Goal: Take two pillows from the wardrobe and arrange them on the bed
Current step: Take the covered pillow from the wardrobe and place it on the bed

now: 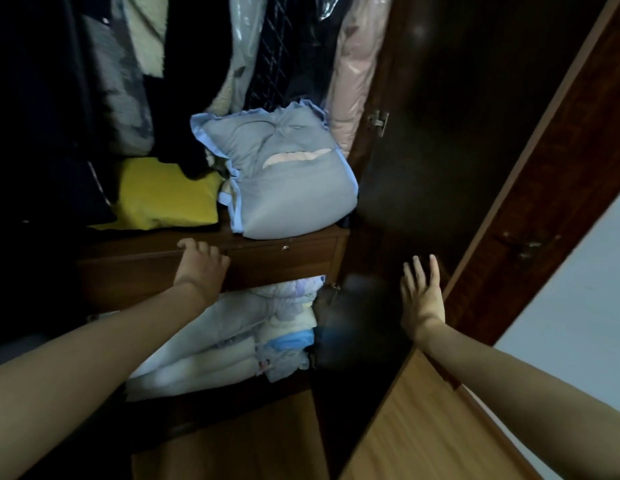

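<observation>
1. Neither of your hands holds anything. Your left hand [201, 263] rests with loosely curled fingers on the top edge of the wooden drawer unit [284, 258] inside the wardrobe, gripping nothing but the wood.
2. Your right hand [422, 296] is spread flat, fingers open and extended, laid against the inner face of the dark wardrobe door [457, 150], which stands swung open on your right.
3. Straight ahead, a grey pillow with a pale blue frilled edge [284, 181] sits on top of the drawer unit, leaning back against the hanging clothes [249, 46]. It lies at the right end of that shelf, close to the door hinge [379, 123], and its cover gapes a little, showing a pale strip.
4. To its left on the same surface, just beside it, a yellow pillow [166, 195] lies flatter, partly covered by dark garments hanging above.
5. Both pillows are above your left hand and apart from it.
6. Under the drawer unit, a stack of folded light bedding [232, 341] fills the lower compartment, behind your left forearm.
7. A pink padded coat [353, 81] hangs at the right end of the rail.
</observation>
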